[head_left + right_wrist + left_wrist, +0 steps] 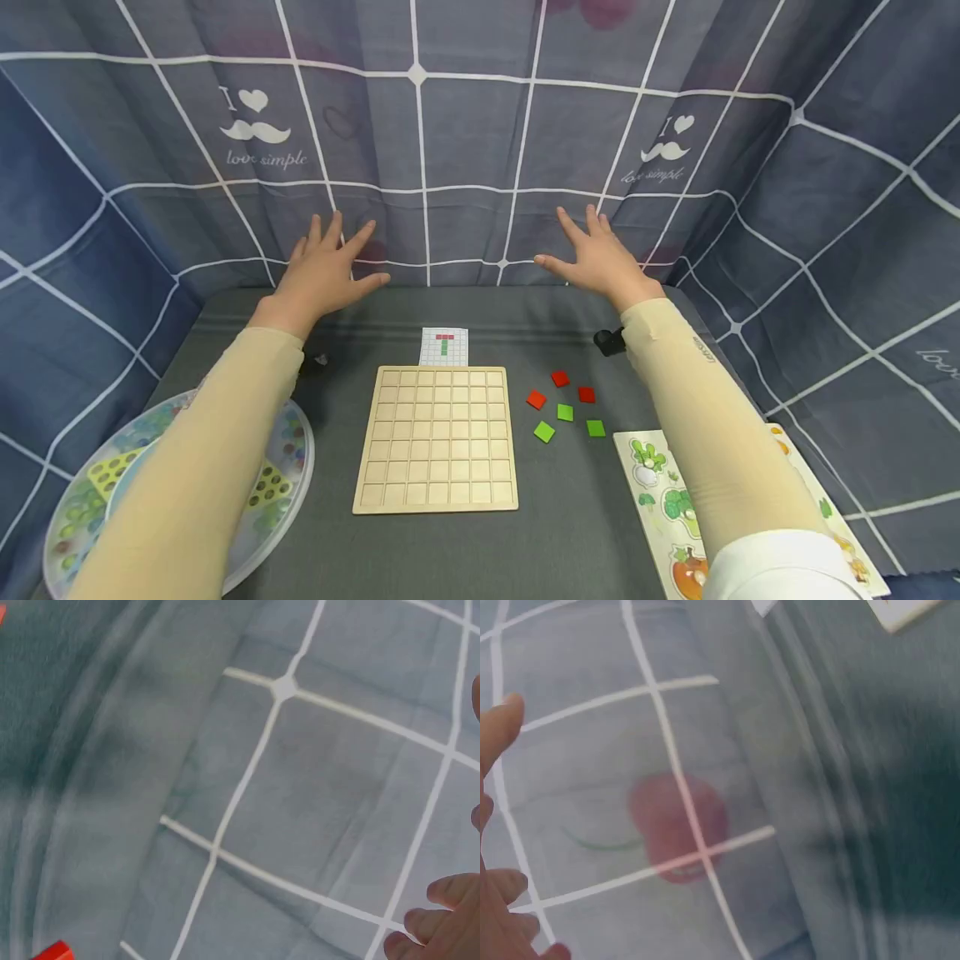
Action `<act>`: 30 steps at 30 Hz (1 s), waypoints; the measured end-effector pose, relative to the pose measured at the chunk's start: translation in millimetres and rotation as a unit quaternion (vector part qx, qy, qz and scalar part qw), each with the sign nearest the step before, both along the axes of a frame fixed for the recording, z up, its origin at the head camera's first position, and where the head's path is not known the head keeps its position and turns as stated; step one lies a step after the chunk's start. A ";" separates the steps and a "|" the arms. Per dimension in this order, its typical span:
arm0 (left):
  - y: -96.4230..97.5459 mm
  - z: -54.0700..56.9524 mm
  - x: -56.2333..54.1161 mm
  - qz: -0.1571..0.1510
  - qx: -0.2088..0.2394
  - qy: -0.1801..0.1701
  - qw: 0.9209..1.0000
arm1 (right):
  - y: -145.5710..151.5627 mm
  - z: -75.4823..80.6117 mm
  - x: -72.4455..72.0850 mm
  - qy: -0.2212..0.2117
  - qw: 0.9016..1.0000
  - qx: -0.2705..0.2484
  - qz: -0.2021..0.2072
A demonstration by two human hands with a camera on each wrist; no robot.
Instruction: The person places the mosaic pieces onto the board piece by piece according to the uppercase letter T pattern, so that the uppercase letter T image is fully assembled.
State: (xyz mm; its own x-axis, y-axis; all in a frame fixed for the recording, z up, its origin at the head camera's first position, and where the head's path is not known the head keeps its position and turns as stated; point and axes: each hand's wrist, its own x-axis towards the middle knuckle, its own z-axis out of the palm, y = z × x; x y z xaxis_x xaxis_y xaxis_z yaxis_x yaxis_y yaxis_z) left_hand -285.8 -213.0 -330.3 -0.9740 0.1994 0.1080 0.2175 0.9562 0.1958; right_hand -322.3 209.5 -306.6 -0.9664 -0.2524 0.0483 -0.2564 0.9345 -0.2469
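L hand (321,265): fingers spread wide, nothing held, raised in front of curtain (468,142).
R hand (600,257): also wide, nothing held, well apart from L hand.
Grid bd (438,450): flat on tbl (555,525), mid, btwn forearms.
Pattern card (444,347): at bd's far edge, red/green T on it.
Red tiles (560,379): 3, R of bd, loose.
Green tiles (566,412): 3, just nearer than reds.
Round tray (305,454): L side, L sleeve (187,450) blocks much of it.
Veg bd (655,500): near R corner, partly hidden by R sleeve (720,425).
Curtain: grey-blue w/ white lines, closes off back + sides.
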 end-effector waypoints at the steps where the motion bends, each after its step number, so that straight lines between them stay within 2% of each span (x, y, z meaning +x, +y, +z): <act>1: 0.7 -0.5 5.1 -0.006 0.012 0.006 1.000 | 1.0 -0.8 4.3 0.007 1.000 -0.009 0.002; 5: -0.2 -2.3 27.7 -0.026 0.066 0.016 0.997 | 5.7 -4.2 22.2 0.032 0.998 -0.044 0.008; 8: -4.9 -8.4 44.9 -0.043 0.098 0.027 0.994 | 8.4 -8.6 35.0 0.048 0.997 -0.067 0.013; 13: -11.8 -27.9 73.8 -0.061 0.136 0.029 0.988 | 11.5 -21.9 54.7 0.056 0.994 -0.089 0.021; 19: -11.9 -51.4 105.4 -0.055 0.163 0.002 0.985 | 11.9 -44.4 77.8 0.058 0.993 -0.103 0.031; 23: -8.1 -64.5 119.9 -0.055 0.172 -0.009 0.983 | 11.0 -58.5 89.2 0.058 0.991 -0.116 0.033; 30: -2.6 -84.7 136.7 -0.063 0.182 -0.023 0.981 | 9.1 -76.7 107.2 0.042 0.990 -0.131 0.031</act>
